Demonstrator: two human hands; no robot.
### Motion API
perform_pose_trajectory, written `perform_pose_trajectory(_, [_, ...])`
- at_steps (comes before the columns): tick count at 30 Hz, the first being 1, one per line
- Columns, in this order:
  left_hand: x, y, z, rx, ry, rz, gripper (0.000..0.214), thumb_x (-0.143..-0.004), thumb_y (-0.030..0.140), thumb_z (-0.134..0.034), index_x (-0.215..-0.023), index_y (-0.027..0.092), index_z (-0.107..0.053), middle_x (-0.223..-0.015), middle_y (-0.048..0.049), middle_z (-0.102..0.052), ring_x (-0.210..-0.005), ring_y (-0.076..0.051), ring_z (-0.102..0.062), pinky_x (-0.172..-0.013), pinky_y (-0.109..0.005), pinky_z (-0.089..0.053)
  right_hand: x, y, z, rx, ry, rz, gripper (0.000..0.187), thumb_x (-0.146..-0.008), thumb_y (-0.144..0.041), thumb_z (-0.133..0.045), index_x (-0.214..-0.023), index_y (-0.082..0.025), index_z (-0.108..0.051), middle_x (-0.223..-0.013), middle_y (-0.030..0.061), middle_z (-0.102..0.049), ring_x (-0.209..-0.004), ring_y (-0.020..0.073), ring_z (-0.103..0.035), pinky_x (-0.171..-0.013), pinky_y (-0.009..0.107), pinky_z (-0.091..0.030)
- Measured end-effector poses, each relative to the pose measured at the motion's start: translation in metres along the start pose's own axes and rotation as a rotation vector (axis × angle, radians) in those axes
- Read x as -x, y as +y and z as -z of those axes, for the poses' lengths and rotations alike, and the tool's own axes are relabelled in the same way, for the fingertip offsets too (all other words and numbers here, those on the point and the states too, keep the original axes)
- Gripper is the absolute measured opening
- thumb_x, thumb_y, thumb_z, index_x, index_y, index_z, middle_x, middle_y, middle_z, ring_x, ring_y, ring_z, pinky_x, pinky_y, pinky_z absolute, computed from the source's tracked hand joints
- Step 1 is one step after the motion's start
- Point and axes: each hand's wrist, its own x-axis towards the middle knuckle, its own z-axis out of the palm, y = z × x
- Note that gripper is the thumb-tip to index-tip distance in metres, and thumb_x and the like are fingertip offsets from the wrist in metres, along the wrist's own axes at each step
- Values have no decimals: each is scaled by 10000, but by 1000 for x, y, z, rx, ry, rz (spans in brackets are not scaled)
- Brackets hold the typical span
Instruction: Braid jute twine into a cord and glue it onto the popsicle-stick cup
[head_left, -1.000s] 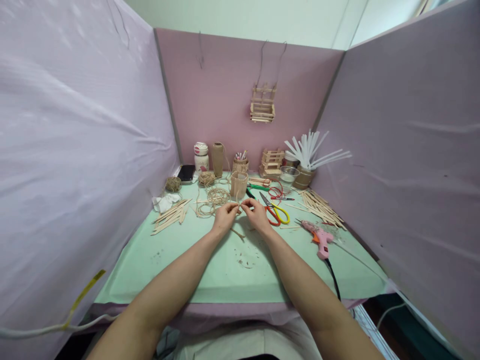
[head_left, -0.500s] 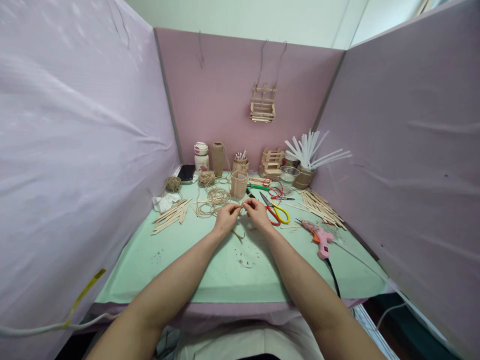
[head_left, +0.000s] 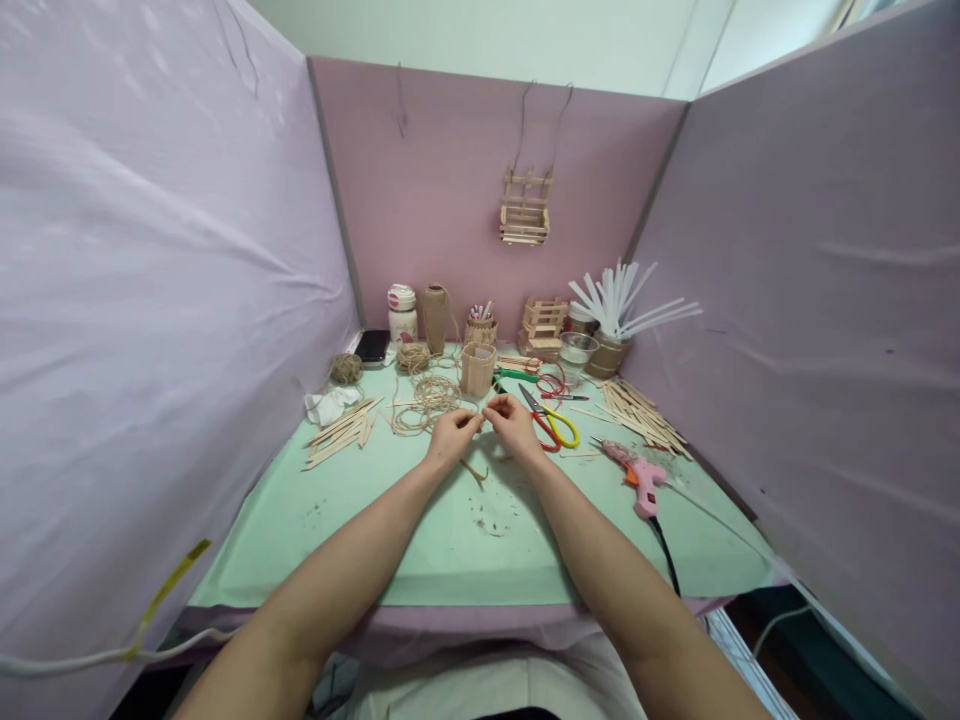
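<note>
Head view: two bare hands meet over a green desk (head_left: 360,535), fingertips nearly touching. The left hand (head_left: 456,432) and right hand (head_left: 511,422) are each closed in a pinch on a thin piece of twine (head_left: 475,473), mostly hidden by the fingers; its forked end shows below the left hand. Just beyond the hands stands a small upright cup (head_left: 478,372), with loose cord (head_left: 429,396) coiled to its left. Right of the hands lie red-and-yellow scissors (head_left: 537,406), then a pink glue gun (head_left: 643,476). Thin sticks (head_left: 341,435) lie in a pile at left. On the pink wall (head_left: 435,170) behind hangs a wooden basket (head_left: 525,222).
</note>
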Motion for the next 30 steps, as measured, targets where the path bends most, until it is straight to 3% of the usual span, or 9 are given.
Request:
perform_pose_trajectory(5, [1,1,-1,104,59,54,217,-678,360,-604,-681,148,-648,-667,-19,-632,-644,-142,-546,-629,-255,-401,0,2,0,36,9,38,237,-658,-322,-642,-813,-203,-507,-710,-9,-576,-648,138,-537,-607,259,-428])
perform_pose_trajectory(14, [0,5,0,257,130,140,181,-636,329,-649,-663,151,-644,-637,-2,-597,-622,-120,-500,-624,-247,-374,1,2,-1,-6,-38,-20,244,-681,-357,-620,-838,-206,-509,-668,-8,-585,-549,125,-515,-492,241,-406])
perform_pose_trajectory(18, [-1,4,0,363,86,200,206,-613,349,-671,-671,153,-642,-609,11,-566,-552,-93,-441,-535,-227,-319,2,-1,-2,-35,-51,-50,245,-664,-331,-617,-842,-209,-502,-661,-11,-597,-568,132,-537,-491,239,-413])
perform_pose_trajectory(24, [-3,2,3,560,-97,268,276,-564,361,-729,-726,152,-650,-590,21,-519,-488,-54,-343,-447,-204,-201,3,-8,-2,-18,-46,-80,228,-658,-330,-615,-815,-202,-511,-634,-25,-579,-494,104,-474,-478,233,-389])
perform_pose_trajectory(30, [-3,0,3,519,-39,252,301,-557,390,-737,-721,149,-661,-621,4,-551,-520,-65,-375,-460,-201,-233,5,-11,-1,160,-20,44,144,-691,-328,-574,-716,-186,-578,-696,8,-605,-638,141,-538,-598,261,-440])
